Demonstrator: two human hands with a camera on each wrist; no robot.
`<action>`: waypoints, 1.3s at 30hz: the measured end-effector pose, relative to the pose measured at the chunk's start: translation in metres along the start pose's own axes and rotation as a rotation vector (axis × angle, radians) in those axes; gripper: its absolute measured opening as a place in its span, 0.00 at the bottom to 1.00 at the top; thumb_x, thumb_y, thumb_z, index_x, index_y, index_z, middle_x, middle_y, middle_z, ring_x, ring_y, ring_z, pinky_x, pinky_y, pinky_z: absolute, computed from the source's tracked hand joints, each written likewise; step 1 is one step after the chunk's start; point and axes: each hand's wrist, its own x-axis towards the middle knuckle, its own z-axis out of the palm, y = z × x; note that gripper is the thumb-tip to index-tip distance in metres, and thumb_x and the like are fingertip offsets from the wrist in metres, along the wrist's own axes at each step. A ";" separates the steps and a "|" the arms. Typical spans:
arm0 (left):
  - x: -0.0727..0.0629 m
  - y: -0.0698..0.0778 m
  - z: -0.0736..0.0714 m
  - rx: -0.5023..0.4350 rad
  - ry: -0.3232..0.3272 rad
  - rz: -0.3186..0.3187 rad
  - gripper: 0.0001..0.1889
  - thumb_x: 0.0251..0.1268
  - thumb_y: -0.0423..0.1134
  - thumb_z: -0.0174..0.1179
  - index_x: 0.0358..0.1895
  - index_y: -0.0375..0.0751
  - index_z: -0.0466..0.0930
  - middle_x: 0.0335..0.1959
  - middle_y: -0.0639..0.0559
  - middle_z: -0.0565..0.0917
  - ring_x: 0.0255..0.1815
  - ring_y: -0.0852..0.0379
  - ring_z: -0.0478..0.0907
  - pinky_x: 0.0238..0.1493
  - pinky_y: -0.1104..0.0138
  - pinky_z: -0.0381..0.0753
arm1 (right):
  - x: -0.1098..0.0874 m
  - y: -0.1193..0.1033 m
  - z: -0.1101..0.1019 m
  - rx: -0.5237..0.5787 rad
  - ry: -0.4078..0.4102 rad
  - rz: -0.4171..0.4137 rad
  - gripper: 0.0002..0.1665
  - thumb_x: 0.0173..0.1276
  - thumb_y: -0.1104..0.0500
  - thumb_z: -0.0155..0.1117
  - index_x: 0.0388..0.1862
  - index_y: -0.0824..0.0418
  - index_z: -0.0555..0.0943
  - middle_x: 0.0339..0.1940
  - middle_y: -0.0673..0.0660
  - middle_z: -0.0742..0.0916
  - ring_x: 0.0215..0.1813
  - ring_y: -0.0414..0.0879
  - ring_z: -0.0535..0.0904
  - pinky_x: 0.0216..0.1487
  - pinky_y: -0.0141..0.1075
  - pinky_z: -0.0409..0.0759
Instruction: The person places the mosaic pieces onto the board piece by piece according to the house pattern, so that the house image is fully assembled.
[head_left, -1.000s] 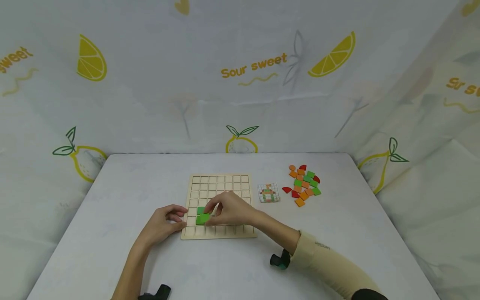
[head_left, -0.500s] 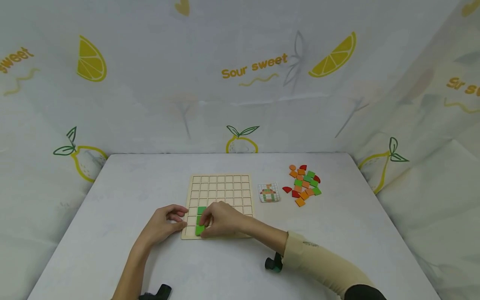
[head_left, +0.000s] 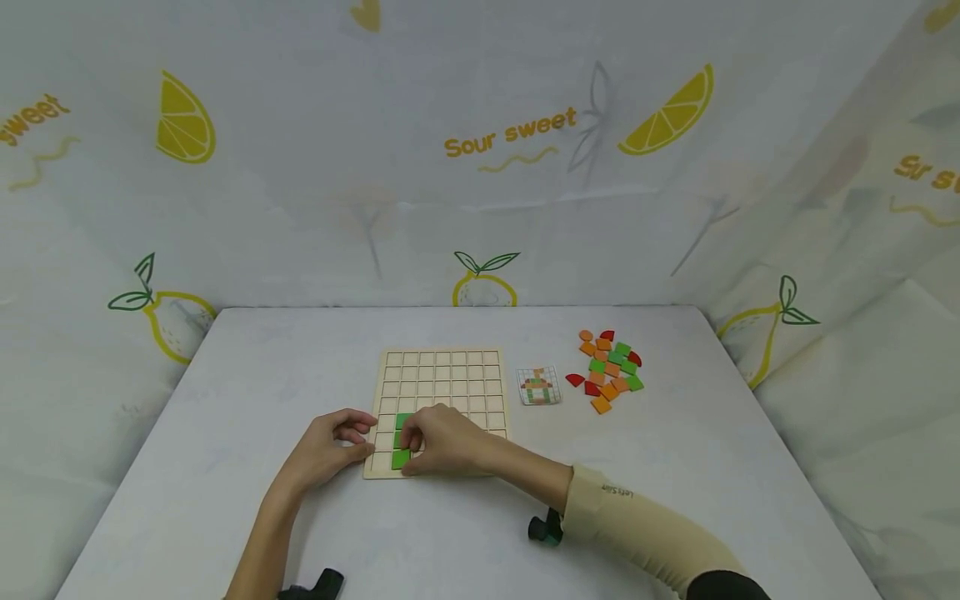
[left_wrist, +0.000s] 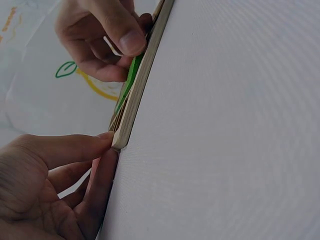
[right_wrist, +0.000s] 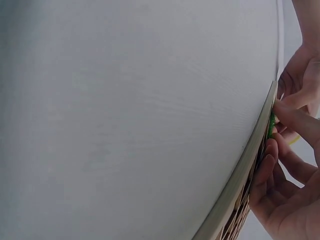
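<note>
A wooden grid board [head_left: 450,375] lies on the white table. My right hand [head_left: 447,437] reaches over its near left part, thumb and fingertips pinching a green square tile [head_left: 400,460] low in the column. Directly beyond it sits another green square tile [head_left: 402,421], with one more between them partly covered by my fingers. In the right wrist view, a green edge [right_wrist: 271,126] shows between thumb and fingers. My left hand [head_left: 330,447] rests at the board's left edge, its relaxed fingers touching the side. The left wrist view shows its thumb tip against the board's corner [left_wrist: 120,140].
Right of the board lies a small picture card [head_left: 537,387] with a coloured grid figure. Farther right, loose orange, green and red pieces [head_left: 609,369] form a scattered pile. A white curtain [head_left: 337,208] with lemon prints hangs beyond the table's far edge.
My right hand has moved a green tile toward the near edge of the board, below the other green ones, then stays nearly still there. My left hand has kept its place.
</note>
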 end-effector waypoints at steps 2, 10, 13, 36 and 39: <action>0.000 0.000 0.000 0.003 0.001 -0.005 0.22 0.61 0.32 0.75 0.59 0.35 0.85 0.48 0.43 0.88 0.42 0.57 0.82 0.46 0.71 0.77 | -0.001 0.000 0.000 0.003 -0.001 0.005 0.12 0.62 0.54 0.84 0.40 0.53 0.89 0.32 0.43 0.87 0.34 0.30 0.77 0.40 0.24 0.76; -0.001 -0.001 0.001 0.004 0.006 -0.029 0.22 0.62 0.32 0.75 0.60 0.35 0.85 0.49 0.44 0.88 0.43 0.56 0.81 0.45 0.71 0.77 | -0.003 0.002 -0.003 0.018 -0.011 0.005 0.07 0.66 0.56 0.81 0.39 0.54 0.89 0.31 0.40 0.86 0.33 0.30 0.78 0.40 0.24 0.78; -0.002 -0.001 0.002 0.002 0.008 -0.038 0.22 0.62 0.32 0.75 0.60 0.35 0.85 0.48 0.44 0.88 0.43 0.56 0.81 0.45 0.71 0.77 | -0.005 0.003 -0.008 0.044 -0.013 -0.001 0.08 0.65 0.56 0.82 0.38 0.54 0.89 0.30 0.41 0.87 0.33 0.30 0.78 0.39 0.24 0.78; -0.003 -0.002 0.003 0.024 0.030 -0.033 0.22 0.60 0.31 0.76 0.58 0.35 0.86 0.47 0.44 0.88 0.42 0.57 0.81 0.44 0.71 0.77 | -0.049 0.084 -0.108 0.134 0.281 0.156 0.15 0.69 0.54 0.79 0.47 0.62 0.90 0.42 0.56 0.91 0.36 0.43 0.84 0.41 0.32 0.83; -0.003 -0.001 0.003 0.028 0.031 -0.029 0.22 0.60 0.31 0.76 0.58 0.35 0.86 0.47 0.44 0.88 0.42 0.57 0.81 0.44 0.71 0.77 | -0.057 0.102 -0.120 0.127 0.349 0.156 0.14 0.69 0.56 0.79 0.46 0.63 0.90 0.42 0.60 0.91 0.37 0.47 0.86 0.40 0.33 0.83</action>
